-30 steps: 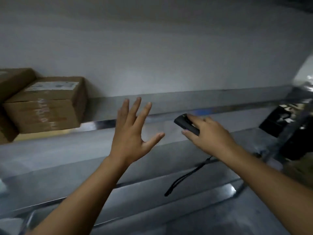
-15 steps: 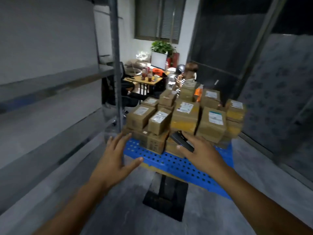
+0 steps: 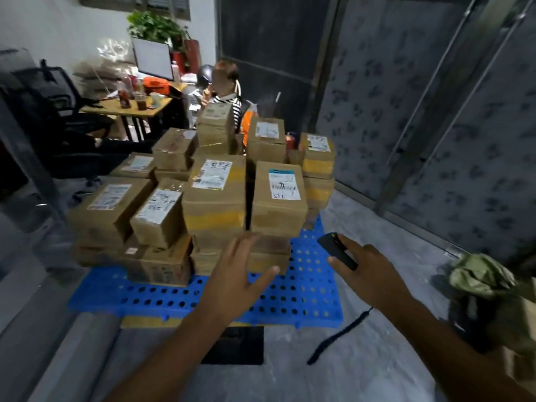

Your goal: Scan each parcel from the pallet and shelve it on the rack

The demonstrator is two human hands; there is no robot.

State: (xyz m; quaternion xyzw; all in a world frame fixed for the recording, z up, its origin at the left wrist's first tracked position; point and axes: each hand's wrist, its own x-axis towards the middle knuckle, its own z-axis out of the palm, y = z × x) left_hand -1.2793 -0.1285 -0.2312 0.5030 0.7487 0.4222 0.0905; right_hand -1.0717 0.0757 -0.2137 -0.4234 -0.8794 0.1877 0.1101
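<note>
– Grey concrete floor and dark patterned wall panels frame a blue perforated pallet [image 3: 304, 300], which now fills the middle of the view. A second ago the view faced a metal rack shelf with boxes on it; it has since swung round and come close to the pallet.

– Where are the parcels?

– Brown cardboard parcels [image 3: 214, 198] stand stacked on the pallet, most with white labels facing up. Nearest are two tall front stacks; the right one is topped by a parcel with "512" handwritten on its label [image 3: 278, 204].

– And the hands?

– The left hand [image 3: 232, 282] reaches forward with fingers spread wide and straight, holding nothing. It overlaps the lower boxes of the front stacks, though I cannot tell whether it touches them. It was just as bare at the shelf. The right hand [image 3: 374, 274] grips a small black scanner [image 3: 336, 250], fingers curled round it, as it did before. A dark wrist cord [image 3: 336, 338] dangles below.

– What does that mean for the work?

– Probably the start of a fresh round: no parcel is held, so one must be picked, its label scanned, then carried back to the rack. Many parcels remain, so the task looks far from done.

– Anything else?

– Behind the pallet, a person [image 3: 229, 94] sits by a cluttered wooden desk [image 3: 124, 107]. A crumpled greenish bag [image 3: 481, 274] lies at the right.
</note>
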